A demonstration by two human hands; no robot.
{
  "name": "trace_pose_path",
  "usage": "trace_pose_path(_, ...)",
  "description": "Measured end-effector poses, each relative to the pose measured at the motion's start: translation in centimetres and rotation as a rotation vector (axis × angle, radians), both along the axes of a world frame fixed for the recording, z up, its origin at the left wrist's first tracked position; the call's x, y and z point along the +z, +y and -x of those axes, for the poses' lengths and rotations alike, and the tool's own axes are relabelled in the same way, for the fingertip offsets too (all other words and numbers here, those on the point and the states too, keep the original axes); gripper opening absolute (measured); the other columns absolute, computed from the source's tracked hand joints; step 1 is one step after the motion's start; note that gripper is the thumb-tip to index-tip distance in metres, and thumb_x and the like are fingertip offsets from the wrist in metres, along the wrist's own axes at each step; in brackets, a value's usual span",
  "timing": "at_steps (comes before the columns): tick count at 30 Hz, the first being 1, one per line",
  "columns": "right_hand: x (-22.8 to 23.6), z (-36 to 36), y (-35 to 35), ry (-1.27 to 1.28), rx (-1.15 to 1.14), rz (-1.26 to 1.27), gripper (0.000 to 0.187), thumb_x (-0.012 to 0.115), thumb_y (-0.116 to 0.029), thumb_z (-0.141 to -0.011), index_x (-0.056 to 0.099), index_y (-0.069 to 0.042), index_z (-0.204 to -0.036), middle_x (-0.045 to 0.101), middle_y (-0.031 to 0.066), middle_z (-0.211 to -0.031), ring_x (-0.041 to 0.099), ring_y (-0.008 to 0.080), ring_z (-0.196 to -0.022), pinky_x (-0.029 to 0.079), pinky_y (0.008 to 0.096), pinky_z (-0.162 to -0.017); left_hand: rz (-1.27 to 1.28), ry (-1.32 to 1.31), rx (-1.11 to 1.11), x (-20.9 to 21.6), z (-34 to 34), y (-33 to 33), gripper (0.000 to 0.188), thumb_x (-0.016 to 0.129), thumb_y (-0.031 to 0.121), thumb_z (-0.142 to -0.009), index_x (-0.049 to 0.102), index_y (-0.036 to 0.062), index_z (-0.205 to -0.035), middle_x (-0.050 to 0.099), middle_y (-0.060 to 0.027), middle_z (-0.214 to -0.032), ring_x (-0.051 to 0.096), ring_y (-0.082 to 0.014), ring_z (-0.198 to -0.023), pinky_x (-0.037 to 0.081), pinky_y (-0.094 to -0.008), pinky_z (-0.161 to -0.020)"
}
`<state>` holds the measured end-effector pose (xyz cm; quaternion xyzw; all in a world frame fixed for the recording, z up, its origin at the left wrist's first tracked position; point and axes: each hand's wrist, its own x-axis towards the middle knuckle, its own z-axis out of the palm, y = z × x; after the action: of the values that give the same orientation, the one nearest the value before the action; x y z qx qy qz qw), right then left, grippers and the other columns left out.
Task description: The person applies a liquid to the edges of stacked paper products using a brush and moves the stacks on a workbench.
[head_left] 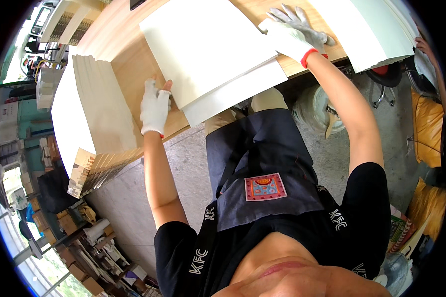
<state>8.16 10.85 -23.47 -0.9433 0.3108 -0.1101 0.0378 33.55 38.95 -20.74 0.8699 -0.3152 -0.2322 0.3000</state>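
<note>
My left hand (155, 107), in a white fingerless glove, rests on the wooden table (134, 69) at the left edge of a stack of large cream sheets (208, 49). Its fingertips touch the side of the stack, and it grips nothing that I can see. My right hand (296, 34), in a white and grey glove with a red cuff, lies flat with fingers spread at the right edge of the same stack, pressing on the top sheet's corner. The stack overhangs the table's near edge.
A tall fanned pile of cream folded sheets (91, 109) stands at the left of the table. More large sheets (376, 29) lie at the right. Below are a concrete floor (134, 198), a round bucket (317, 109), a stool, yellow sacks (428, 128) and shelves with boxes.
</note>
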Motion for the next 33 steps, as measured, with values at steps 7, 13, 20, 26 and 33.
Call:
trace_pose_path(7,-0.6,4.1,3.8,-0.152,0.032,0.162,0.06,0.062,-0.051,-0.087,0.054,-0.01,-0.13,0.057,0.0115,-0.132,0.056,0.0298,-0.118,0.043,0.0426,-0.1,0.216,-0.646,-0.154,-4.0,4.6,4.4,0.06,0.08,0.04,-0.073,0.059,0.0022,-0.115,0.052,-0.0194,-0.136,0.044,-0.0376,-0.128,0.036,-0.0457,-0.106)
trace_pose_path(13,-3.2,4.5,4.4,-0.186,0.109,0.074,0.07,0.069,-0.052,-0.082,0.05,-0.014,-0.138,0.044,0.0078,-0.147,0.035,0.0269,-0.14,0.022,0.0448,-0.117,0.155,-0.676,-0.229,-4.0,4.4,4.3,0.061,0.08,0.041,-0.07,0.063,0.0004,-0.111,0.049,-0.0211,-0.14,0.042,-0.0368,-0.131,0.026,-0.0493,-0.112)
trace_pose_path(20,-3.1,4.1,4.8,-0.128,0.105,0.088,0.071,0.066,-0.051,-0.084,0.047,-0.013,-0.141,0.042,0.0086,-0.149,0.033,0.0267,-0.14,0.019,0.0454,-0.118,0.094,-0.686,-0.246,-3.7,4.4,4.2,0.063,0.078,0.04,-0.072,0.061,-0.0042,-0.112,0.047,-0.0228,-0.141,0.039,-0.0375,-0.133,0.024,-0.0487,-0.113)
trace_pose_path(26,-2.8,4.2,4.7,-0.095,0.108,0.078,0.07,0.062,-0.053,-0.086,0.046,-0.014,-0.142,0.041,0.009,-0.149,0.031,0.0272,-0.141,0.017,0.0472,-0.119,0.127,-0.694,-0.254,-3.9,4.5,4.2,0.066,0.079,0.04,-0.071,0.059,-0.0052,-0.115,0.046,-0.0222,-0.142,0.039,-0.0382,-0.131,0.025,-0.0489,-0.112)
trace_pose_path(33,-3.0,4.4,4.7,-0.08,0.093,0.094,0.071,0.061,-0.054,-0.086,0.044,-0.014,-0.143,0.041,0.0096,-0.15,0.031,0.0279,-0.142,0.016,0.0479,-0.119,0.035,-0.701,-0.291,-3.5,4.4,4.2,0.068,0.076,0.039,-0.077,0.054,-0.0039,-0.125,0.042,-0.0213,-0.147,0.036,-0.0393,-0.135,0.027,-0.0451,-0.113)
